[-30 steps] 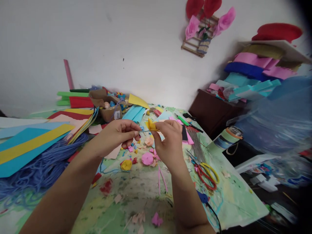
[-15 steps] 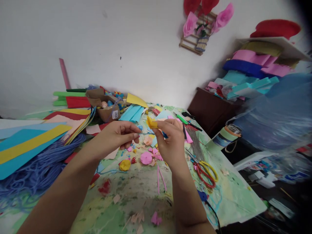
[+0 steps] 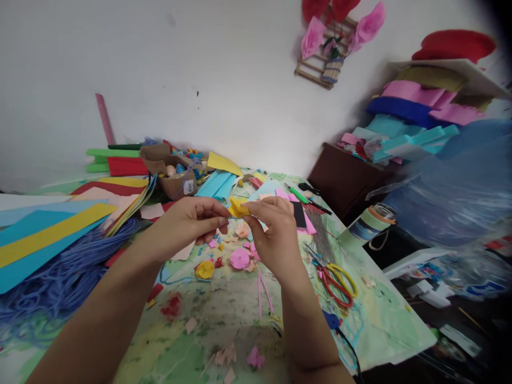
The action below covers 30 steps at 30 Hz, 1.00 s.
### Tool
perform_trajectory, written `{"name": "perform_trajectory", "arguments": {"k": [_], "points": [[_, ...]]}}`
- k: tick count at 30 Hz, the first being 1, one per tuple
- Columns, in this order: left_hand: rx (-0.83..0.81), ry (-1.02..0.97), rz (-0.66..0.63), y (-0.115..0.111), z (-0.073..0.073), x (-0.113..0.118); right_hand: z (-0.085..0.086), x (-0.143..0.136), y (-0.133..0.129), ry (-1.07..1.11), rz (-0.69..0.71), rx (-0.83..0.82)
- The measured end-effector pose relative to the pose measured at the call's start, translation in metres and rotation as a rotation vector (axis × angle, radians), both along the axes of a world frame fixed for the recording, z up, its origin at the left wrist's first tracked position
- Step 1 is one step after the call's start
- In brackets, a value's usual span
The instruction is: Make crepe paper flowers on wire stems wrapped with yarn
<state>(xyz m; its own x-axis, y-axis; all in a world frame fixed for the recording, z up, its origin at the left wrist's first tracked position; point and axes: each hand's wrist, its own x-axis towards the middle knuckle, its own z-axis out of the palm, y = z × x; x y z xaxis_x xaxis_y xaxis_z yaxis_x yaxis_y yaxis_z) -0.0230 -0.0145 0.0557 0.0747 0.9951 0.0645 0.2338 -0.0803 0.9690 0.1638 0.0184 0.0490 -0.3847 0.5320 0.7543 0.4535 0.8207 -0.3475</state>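
My right hand (image 3: 276,226) pinches a small yellow paper piece (image 3: 238,207) between thumb and fingers, above the middle of the table. Close on its left, my left hand (image 3: 206,218) is closed in a pinch at the paper's left edge; a thin blue string hangs below it toward the left. The fingertips of both hands nearly meet at the yellow paper. Beneath them lie a pink paper disc (image 3: 240,258), a yellow paper flower (image 3: 205,270) and small paper scraps.
Red and yellow scissors (image 3: 336,282) lie to the right, beside thin wires (image 3: 323,234). At the left are blue yarn (image 3: 72,272) and coloured paper sheets (image 3: 48,234). A cardboard box (image 3: 174,184) stands behind; a flask (image 3: 372,221) is at the right edge.
My right hand has moved left with the yellow paper, closing the gap to my left hand. The blue string that showed between the hands is now covered. My left hand has hardly moved.
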Motion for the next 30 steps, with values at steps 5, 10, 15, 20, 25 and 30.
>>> {"name": "perform_trajectory", "arguments": {"k": [5, 10, 15, 20, 25, 30], "points": [[-0.021, 0.022, -0.009, -0.0009, 0.0023, 0.0005, 0.0006, 0.0003, -0.0005, -0.020, -0.003, -0.009], [-0.012, 0.033, -0.004, -0.0002, 0.0010, 0.0006, 0.0012, 0.0012, 0.0001, -0.038, -0.003, -0.012], [0.008, 0.050, 0.010, 0.0001, -0.0002, 0.0019, -0.0003, 0.0017, 0.0025, -0.015, 0.001, -0.008], [0.006, 0.048, 0.006, 0.0005, -0.0004, 0.0022, -0.0024, 0.0019, 0.0042, -0.015, -0.007, -0.014], [0.005, 0.037, 0.005, 0.0005, -0.0021, 0.0012, -0.0029, 0.0018, 0.0041, 0.004, 0.002, -0.007], [0.001, 0.013, -0.013, 0.0003, -0.0020, 0.0019, -0.0025, 0.0009, 0.0031, -0.002, -0.003, -0.006]]}}
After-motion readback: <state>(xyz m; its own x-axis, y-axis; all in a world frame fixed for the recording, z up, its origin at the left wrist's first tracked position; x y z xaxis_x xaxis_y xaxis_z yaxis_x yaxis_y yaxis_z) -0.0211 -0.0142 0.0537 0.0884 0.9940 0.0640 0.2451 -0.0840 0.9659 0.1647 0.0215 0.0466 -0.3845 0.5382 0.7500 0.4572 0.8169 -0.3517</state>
